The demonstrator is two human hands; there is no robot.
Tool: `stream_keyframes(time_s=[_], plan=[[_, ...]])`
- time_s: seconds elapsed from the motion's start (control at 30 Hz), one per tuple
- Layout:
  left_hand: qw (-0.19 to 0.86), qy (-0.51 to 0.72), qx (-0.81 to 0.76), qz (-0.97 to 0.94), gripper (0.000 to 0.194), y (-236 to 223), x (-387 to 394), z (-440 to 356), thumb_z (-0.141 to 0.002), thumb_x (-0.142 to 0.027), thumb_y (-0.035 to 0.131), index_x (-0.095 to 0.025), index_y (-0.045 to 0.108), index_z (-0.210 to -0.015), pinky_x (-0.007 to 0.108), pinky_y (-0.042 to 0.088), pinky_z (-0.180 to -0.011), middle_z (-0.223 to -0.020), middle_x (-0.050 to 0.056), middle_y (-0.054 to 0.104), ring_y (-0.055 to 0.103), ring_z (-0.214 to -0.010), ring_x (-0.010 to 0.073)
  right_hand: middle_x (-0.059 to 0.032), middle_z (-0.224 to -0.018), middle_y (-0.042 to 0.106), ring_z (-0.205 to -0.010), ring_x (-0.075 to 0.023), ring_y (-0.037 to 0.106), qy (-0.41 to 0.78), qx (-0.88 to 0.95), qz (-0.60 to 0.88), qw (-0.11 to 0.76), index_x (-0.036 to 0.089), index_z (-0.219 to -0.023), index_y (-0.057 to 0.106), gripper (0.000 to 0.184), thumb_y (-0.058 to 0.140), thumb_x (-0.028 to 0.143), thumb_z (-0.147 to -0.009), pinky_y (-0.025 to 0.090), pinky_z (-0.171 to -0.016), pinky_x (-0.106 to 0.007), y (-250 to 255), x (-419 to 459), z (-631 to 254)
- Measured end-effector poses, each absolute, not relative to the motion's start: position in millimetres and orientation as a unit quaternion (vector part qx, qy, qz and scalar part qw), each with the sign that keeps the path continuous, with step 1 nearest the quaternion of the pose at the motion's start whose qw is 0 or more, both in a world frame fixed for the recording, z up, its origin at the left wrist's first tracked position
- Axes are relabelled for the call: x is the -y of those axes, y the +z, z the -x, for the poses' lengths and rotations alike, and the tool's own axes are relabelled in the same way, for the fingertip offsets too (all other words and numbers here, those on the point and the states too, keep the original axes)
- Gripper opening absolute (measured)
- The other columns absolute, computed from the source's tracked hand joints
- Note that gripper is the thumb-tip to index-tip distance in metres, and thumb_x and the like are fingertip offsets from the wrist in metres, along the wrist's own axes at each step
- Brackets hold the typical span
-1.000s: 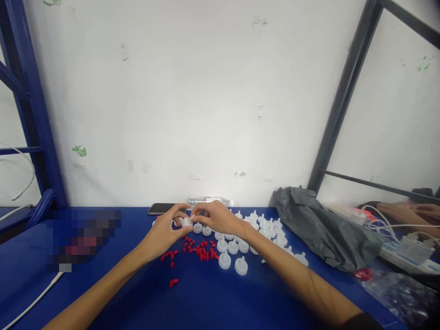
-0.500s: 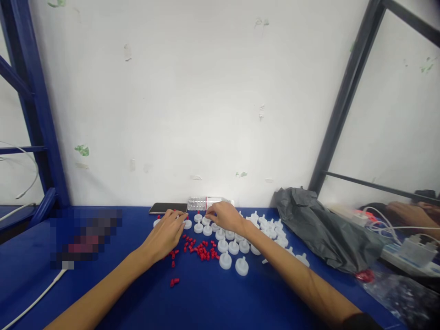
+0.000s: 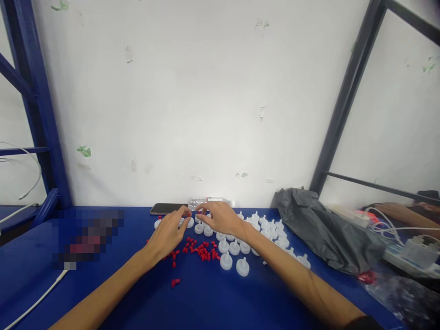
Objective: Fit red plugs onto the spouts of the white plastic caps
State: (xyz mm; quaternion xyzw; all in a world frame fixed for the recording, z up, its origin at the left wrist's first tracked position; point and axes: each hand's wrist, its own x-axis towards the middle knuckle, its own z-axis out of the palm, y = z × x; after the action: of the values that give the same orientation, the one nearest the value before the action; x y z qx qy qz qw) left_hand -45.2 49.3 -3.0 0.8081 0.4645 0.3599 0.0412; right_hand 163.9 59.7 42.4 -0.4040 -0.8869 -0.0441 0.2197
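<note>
My left hand [image 3: 169, 234] reaches over the back of the table, thumb and forefinger closed about the small red tip cap [image 3: 189, 215] on a white spouted lid [image 3: 190, 223]. Just to its right, my right hand [image 3: 222, 217] bends its fingers round the red-tipped lid [image 3: 198, 218] beside it, and its fingertips partly cover that red tip. Other white spouted lids [image 3: 242, 266], several with bare spouts, stand under and right of my right forearm. Loose red caps [image 3: 205, 252] lie scattered between my forearms.
A phone [image 3: 168, 209] and a clear plastic bottle [image 3: 220, 200] lie along the wall. Right of the lids is a grey plastic bag [image 3: 323, 229], with a power strip and white cables beyond. A blurred-out object with a white cable [image 3: 44, 293] lies left. Another person's arm [image 3: 402, 211] shows far right.
My left hand's fingers have drawn in around a red-tipped lid. My right hand has shifted left, from a bare-spouted lid to a red-tipped one, so both hands are closer together.
</note>
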Motion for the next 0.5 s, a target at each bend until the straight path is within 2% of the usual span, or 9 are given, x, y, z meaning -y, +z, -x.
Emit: stream_keyframes(time_s=[0.1, 0.23, 0.37, 0.5], plan=[[0.129, 0.428, -0.439, -0.779, 0.023, 2, -45, 41, -0.1, -0.04, 0.038, -0.027, 0.054, -0.111, 0.033, 0.05, -0.084, -0.102, 0.002, 0.069, 0.066, -0.093, 0.0198, -0.0018, -0.106, 0.075, -0.095, -0.0212, 0.068, -0.025, 0.897, 0.376, 0.232, 0.026, -0.122, 0.063, 0.033, 0.056, 0.045, -0.096, 0.045, -0.077, -0.029, 43, -53, -159], [0.248, 0.472, -0.43, -0.728, 0.033, 0, -45, 35, -0.097, -0.05, 0.04, -0.025, 0.057, -0.111, 0.029, 0.05, -0.065, -0.087, 0.0, 0.067, 0.064, -0.074, 0.0184, -0.0028, -0.096, 0.074, -0.088, -0.02, 0.067, -0.02, 0.89, 0.382, 0.248, 0.023, -0.113, 0.063, 0.027, 0.049, 0.042, -0.1, 0.042, -0.074, -0.028, 43, -50, -156], [0.298, 0.483, -0.41, -0.714, 0.036, -4, -44, 32, -0.09, -0.052, 0.057, -0.025, 0.055, -0.113, 0.028, 0.047, -0.063, -0.077, -0.003, 0.063, 0.061, -0.069, 0.0167, -0.0024, -0.074, 0.068, -0.068, -0.0157, 0.06, -0.001, 0.887, 0.391, 0.245, 0.019, -0.087, 0.063, 0.044, 0.029, 0.04, -0.106, 0.036, -0.063, -0.027, 43, -52, -155], [0.303, 0.473, -0.395, -0.727, 0.048, -2, -40, 32, -0.081, -0.046, 0.071, -0.027, 0.052, -0.12, 0.026, 0.041, -0.056, -0.082, -0.003, 0.066, 0.058, -0.064, 0.0147, 0.0013, -0.059, 0.057, -0.054, -0.0115, 0.05, 0.083, 0.899, 0.367, 0.226, 0.019, -0.068, 0.056, 0.052, 0.034, 0.049, -0.104, 0.033, -0.057, -0.025, 39, -56, -156]])
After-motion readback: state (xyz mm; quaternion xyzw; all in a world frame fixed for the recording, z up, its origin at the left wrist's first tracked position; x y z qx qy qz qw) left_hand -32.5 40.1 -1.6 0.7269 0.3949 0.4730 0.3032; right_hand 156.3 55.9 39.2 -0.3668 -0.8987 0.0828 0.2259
